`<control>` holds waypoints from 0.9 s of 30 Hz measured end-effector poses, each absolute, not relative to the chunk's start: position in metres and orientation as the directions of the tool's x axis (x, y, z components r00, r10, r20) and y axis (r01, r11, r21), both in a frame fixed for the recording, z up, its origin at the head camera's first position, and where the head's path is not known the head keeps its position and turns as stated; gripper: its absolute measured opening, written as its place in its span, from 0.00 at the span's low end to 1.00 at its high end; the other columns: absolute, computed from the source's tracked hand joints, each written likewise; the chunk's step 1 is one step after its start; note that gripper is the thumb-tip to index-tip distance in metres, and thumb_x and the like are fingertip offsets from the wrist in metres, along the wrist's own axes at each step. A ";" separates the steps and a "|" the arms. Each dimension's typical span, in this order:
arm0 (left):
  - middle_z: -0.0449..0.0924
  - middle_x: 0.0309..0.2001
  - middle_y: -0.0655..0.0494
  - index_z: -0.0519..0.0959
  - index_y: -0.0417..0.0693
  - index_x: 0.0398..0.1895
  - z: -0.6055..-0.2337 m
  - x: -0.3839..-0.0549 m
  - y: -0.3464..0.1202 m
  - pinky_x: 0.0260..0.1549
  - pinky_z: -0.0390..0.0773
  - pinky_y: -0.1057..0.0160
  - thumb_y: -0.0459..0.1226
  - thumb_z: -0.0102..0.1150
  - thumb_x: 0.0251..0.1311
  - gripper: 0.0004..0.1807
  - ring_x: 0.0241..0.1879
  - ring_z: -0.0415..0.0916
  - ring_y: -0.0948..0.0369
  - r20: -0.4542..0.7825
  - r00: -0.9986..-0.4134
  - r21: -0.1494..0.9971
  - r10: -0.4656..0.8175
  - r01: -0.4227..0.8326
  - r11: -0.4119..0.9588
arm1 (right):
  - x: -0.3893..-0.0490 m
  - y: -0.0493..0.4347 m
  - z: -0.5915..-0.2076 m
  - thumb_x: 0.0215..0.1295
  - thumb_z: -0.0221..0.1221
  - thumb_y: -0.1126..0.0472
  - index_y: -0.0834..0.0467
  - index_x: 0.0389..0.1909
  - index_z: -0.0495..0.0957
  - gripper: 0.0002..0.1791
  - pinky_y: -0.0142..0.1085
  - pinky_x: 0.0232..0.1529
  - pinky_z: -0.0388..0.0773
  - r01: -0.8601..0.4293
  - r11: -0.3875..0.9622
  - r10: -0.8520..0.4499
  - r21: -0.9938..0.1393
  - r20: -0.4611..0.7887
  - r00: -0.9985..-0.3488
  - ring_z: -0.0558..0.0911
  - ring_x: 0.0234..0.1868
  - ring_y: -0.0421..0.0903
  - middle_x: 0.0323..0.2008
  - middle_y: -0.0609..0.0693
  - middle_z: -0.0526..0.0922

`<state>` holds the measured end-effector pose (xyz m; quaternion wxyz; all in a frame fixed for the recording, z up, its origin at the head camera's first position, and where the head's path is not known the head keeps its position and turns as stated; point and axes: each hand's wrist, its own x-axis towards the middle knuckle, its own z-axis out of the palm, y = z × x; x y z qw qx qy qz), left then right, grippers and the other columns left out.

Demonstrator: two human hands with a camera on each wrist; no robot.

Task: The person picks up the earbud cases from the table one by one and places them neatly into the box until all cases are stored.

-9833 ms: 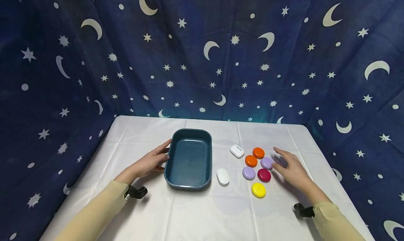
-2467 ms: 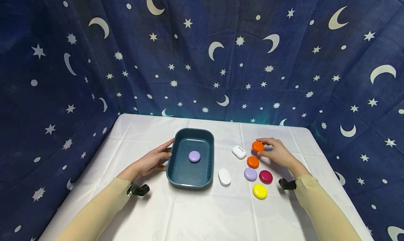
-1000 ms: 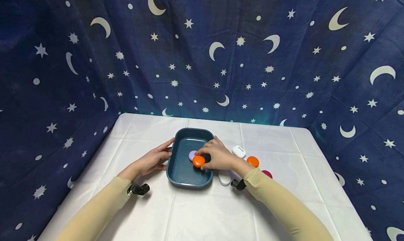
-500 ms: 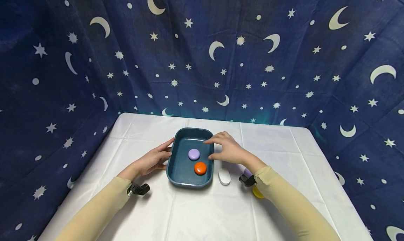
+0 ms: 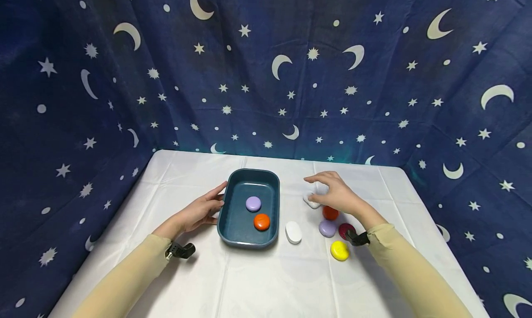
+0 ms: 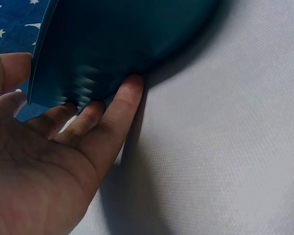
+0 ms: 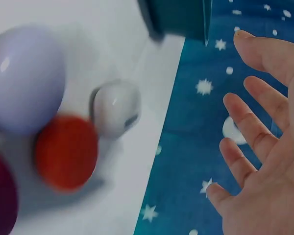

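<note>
Currently, the fingers of the left hand (image 5: 197,214) lie loosely extended against the left wall of the tray (image 5: 238,229), not wrapped round it. The fingers of the right hand (image 5: 338,195) are spread wide and hold nothing, over the white case (image 7: 115,105) in the head view.

The tray stands slightly left of the middle of the table (image 5: 266,290), apart from the far edge. Its long axis runs front to back, roughly square to that edge. Expect a light, stiff body with smooth walls (material unconfirmed; treat as slippery). Take hold at both long rims.

Inside, the lavender disc (image 5: 253,204) and the orange disc (image 5: 262,222) lie flat, not touching. Being round, neither points anywhere; both look hard, light and glossy. Pinch across opposite edges.
</note>
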<state>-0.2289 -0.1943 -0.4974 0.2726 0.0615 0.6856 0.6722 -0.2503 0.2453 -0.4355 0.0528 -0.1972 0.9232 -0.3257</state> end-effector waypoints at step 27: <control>0.43 0.81 0.43 0.48 0.71 0.83 -0.496 -0.228 -0.195 0.48 0.81 0.50 0.37 0.46 0.78 0.37 0.75 0.53 0.41 -0.294 -0.836 0.955 0.463 -0.274 0.112 | -0.188 0.341 -0.484 0.59 0.74 0.50 0.54 0.68 0.77 0.36 0.63 0.61 0.67 -0.176 0.801 -0.261 -0.572 -0.069 -0.963 0.69 0.62 0.58 0.58 0.53 0.81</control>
